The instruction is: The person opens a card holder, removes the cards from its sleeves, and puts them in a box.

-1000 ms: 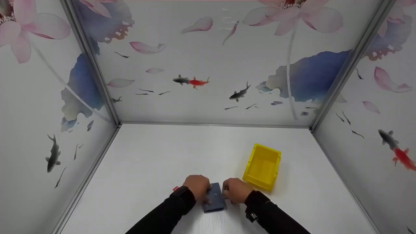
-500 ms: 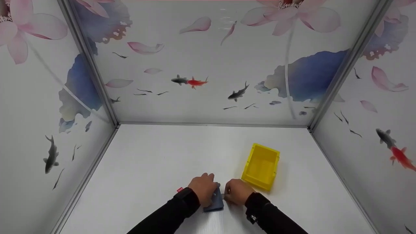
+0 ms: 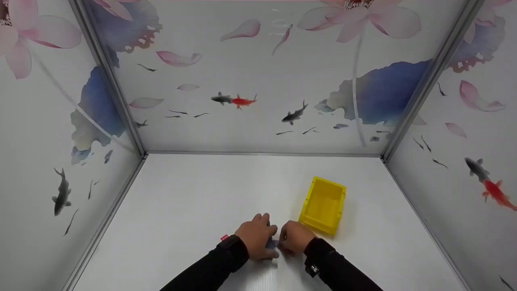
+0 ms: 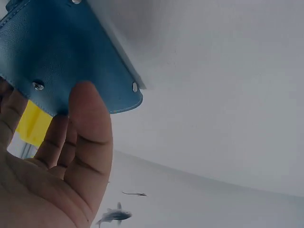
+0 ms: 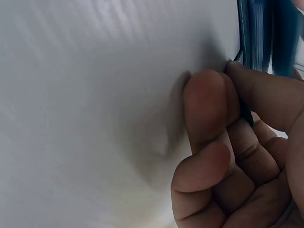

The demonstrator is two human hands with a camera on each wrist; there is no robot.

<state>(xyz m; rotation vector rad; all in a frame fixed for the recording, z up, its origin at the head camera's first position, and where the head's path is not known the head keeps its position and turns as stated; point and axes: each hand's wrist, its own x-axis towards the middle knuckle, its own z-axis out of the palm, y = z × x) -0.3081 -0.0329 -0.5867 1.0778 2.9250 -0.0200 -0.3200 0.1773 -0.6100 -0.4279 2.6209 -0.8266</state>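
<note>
A blue card holder (image 4: pixel 52 52) with stitched edges and metal snap studs fills the upper left of the left wrist view. My left hand (image 3: pixel 255 239) grips its cover, thumb across the face and fingers behind the edge. Most of the holder is under that hand in the head view; only a strip (image 3: pixel 272 243) shows between the hands. My right hand (image 3: pixel 296 237) pinches the holder's right edge with curled fingers. Beside the right thumb, a stack of thin sleeves (image 5: pixel 257 35) shows edge-on between the covers. What exactly those fingertips hold is partly hidden.
A yellow bin (image 3: pixel 323 206) stands just beyond my right hand on the white table (image 3: pixel 202 190). White panels with printed flowers and fish (image 3: pixel 295 115) enclose the back and both sides. A small red tag (image 3: pixel 224 237) shows by my left wrist.
My left hand has slid right over the card holder, covering most of it, and its fingers have spread. The right hand stays pinching at the right edge.
</note>
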